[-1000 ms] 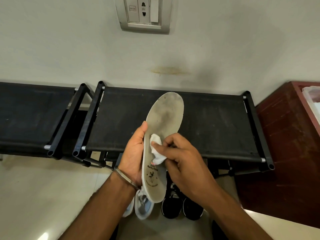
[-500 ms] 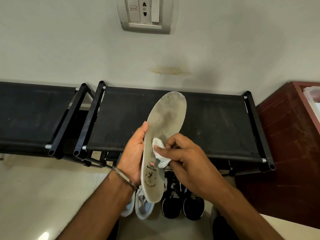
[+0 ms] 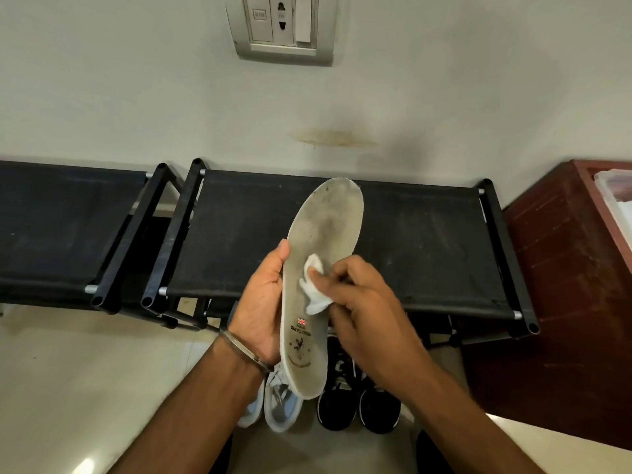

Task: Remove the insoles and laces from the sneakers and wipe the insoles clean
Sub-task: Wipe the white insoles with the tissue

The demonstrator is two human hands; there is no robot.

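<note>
The left hand (image 3: 261,302) clasps the grey insole (image 3: 316,278) along its edge near the middle, thumb on the rim and fingers hidden behind, apparently to hold it toe-up with its printed, soiled face turned toward the person. The right hand (image 3: 362,302) pinches a small white wad of tissue or cloth (image 3: 313,285) and presses it flat against the insole's mid-section, so the left hand likely serves as backing for the rubbing. The work is held in the air over the black fabric-topped shoe rack (image 3: 410,241), above the white sneakers (image 3: 277,408) and the black sneakers (image 3: 359,408) on the floor.
</note>
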